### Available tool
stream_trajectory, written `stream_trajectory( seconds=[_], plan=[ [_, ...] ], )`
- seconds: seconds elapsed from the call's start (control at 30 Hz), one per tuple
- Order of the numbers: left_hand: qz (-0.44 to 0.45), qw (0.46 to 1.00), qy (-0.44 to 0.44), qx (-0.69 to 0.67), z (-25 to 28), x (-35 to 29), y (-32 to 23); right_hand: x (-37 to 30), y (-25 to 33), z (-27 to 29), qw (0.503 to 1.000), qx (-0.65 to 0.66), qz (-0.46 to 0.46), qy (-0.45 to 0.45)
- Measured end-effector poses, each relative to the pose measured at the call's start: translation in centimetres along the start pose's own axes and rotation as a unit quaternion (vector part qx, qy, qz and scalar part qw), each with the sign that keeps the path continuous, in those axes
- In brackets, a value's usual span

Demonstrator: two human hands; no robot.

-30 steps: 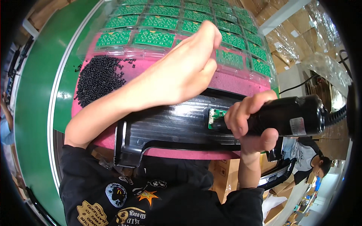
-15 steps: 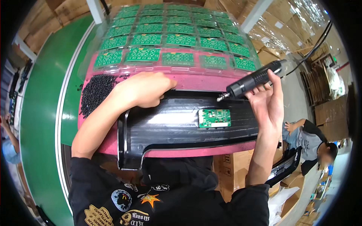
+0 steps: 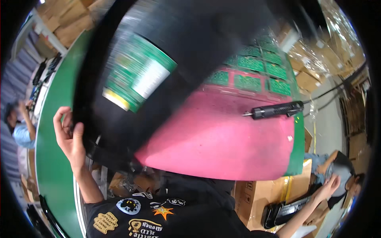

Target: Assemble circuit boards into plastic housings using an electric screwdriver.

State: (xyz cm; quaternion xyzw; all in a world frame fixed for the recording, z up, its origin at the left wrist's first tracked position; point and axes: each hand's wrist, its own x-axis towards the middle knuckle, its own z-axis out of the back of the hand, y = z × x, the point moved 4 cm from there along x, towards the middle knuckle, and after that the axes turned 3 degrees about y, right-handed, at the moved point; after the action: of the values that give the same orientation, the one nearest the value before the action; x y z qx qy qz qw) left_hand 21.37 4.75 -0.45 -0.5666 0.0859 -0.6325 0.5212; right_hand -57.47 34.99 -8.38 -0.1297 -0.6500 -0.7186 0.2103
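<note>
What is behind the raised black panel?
Right of the panel, green circuit boards and part of the pink mat show. Gripped by the left hand, the panel hides the mat's left; whatever lies there cannot be seen.

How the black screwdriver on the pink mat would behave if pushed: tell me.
The screwdriver may roll a little, given its rounded shape, though its trailing cord would probably tug against that. Its straight, hard-looking form suggests it should handle stiffly.
</note>
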Motion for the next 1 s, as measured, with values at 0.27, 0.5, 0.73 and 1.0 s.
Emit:
stream_trajectory(
  seconds=[0.27,0.5,0.73,1.0],
  plan=[
    [0.256,0.879,-0.152,-0.374,9.6,-2.0,7.8,-1.9,-17.8,8.3,0.776,-0.622,-0.085,0.063],
    [0.321,0.816,-0.209,-0.434,9.9,-1.6,11.8,-3.0,-24.8,6.7,0.823,-0.552,-0.072,0.117],
    [0.331,0.786,-0.394,-0.344,16.9,-1.4,24.2,-2.0,-23.1,13.1,0.838,-0.528,-0.087,0.109],
    [0.096,0.993,-0.055,-0.036,1.7,4.3,8.8,-9.9,-4.2,6.6,0.895,-0.417,0.149,0.05]
  ],
)
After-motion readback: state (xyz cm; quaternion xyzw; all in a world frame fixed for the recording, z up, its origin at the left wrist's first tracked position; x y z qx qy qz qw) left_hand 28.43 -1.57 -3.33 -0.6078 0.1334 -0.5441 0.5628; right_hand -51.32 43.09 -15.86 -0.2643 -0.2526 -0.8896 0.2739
